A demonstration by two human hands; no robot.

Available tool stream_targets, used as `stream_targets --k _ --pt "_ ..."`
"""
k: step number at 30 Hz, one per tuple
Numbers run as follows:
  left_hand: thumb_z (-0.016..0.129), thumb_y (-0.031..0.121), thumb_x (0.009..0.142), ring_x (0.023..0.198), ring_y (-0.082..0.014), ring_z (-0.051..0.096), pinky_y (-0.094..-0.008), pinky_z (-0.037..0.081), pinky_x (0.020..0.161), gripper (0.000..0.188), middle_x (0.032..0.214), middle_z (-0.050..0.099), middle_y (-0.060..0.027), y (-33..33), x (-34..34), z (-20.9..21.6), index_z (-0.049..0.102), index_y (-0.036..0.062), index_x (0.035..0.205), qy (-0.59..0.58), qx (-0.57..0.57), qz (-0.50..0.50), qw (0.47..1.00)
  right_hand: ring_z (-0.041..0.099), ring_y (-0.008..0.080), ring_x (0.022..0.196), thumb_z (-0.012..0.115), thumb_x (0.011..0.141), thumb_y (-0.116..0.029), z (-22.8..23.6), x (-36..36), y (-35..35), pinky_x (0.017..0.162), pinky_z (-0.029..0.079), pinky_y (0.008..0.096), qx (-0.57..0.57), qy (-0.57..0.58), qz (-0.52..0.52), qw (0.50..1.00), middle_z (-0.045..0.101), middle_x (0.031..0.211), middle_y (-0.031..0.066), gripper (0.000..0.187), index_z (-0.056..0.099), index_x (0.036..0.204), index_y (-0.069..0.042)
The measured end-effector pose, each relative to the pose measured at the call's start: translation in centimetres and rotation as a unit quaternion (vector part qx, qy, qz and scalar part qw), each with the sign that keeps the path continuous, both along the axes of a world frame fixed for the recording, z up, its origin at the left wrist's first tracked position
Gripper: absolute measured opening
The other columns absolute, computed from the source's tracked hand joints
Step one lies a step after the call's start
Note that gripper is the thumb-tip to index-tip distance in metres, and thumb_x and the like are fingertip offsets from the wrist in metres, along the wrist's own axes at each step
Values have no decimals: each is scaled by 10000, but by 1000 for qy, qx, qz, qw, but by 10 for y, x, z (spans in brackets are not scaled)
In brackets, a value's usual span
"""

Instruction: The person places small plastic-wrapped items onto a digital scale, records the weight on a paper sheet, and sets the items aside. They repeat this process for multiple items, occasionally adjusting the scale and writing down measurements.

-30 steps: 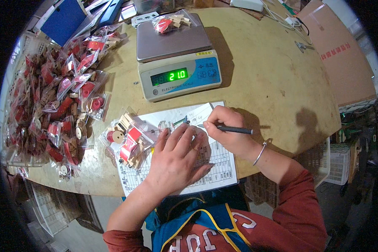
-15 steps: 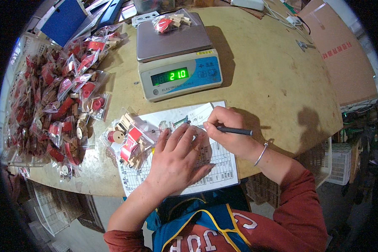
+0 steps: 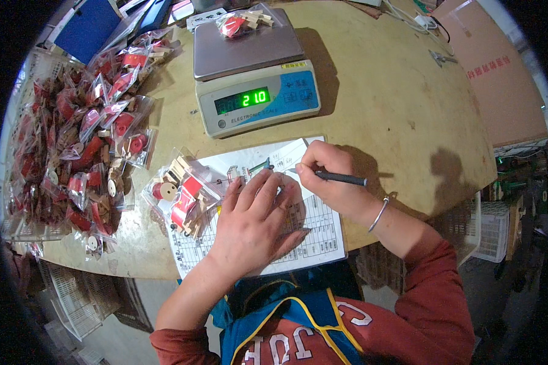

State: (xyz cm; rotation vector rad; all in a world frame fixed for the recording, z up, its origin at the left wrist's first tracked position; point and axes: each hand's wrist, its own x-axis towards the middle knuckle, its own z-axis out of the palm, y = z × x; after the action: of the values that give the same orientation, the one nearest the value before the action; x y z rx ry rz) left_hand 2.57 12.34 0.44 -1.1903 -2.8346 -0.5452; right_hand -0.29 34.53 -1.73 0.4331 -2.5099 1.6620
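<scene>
My right hand (image 3: 332, 176) grips a black pen (image 3: 342, 177), its tip at a small white slip with handwriting. Under it lies a printed sheet (image 3: 313, 243) with a table and a coloured drawing. Spread flat across the sheet, my left hand (image 3: 252, 219) has its fingers apart and holds the paper down. Just left of that hand, clear bags (image 3: 186, 204) of red and wooden parts rest on the sheet's edge. Beyond the paper stands an electronic scale (image 3: 259, 100) with a lit green display. One bag of parts (image 3: 240, 24) sits on its metal plate.
At the left, a white plastic basket (image 3: 33, 228) overflows with bagged red and wooden parts (image 3: 91, 146). A blue folder (image 3: 88, 27) stands behind it. On the right are a cardboard box (image 3: 499, 67), a white cable (image 3: 417, 21) and a small metal piece (image 3: 442, 58). White crates (image 3: 492, 231) stand below the table.
The view has shifted slightly, so the table things appear a little higher. My right hand with the pen has moved slightly over the slip. My left hand stays flat on the sheet.
</scene>
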Motion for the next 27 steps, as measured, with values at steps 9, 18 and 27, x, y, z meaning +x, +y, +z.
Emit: stream_targets --k 9,18,27 --pt "754 537 861 1427 -374 468 -614 299 1192 724 1476 534 -166 0 0 0 608 112 1429 -4 -2 0 1000 512 129 685 697 923 -66 -2 -1 0 620 432 319 9 23 10 1000 539 734 26 161 563 835 -48" --pt "743 551 870 1429 -374 462 -602 295 1198 719 1483 528 -167 0 0 -2 614 111 1424 4 -4 1 1000 505 121 689 692 923 -62 -4 -2 1 626 434 314 5 35 12 999 533 738 22 165 556 831 -43" --pt "730 544 886 1427 -361 460 -608 315 1183 687 1464 530 -169 -1 -1 -1 620 94 1393 7 1 -4 1000 600 236 678 712 891 -79 -4 -1 2 621 461 390 -50 -14 -39 998 610 731 96 175 554 825 -45"
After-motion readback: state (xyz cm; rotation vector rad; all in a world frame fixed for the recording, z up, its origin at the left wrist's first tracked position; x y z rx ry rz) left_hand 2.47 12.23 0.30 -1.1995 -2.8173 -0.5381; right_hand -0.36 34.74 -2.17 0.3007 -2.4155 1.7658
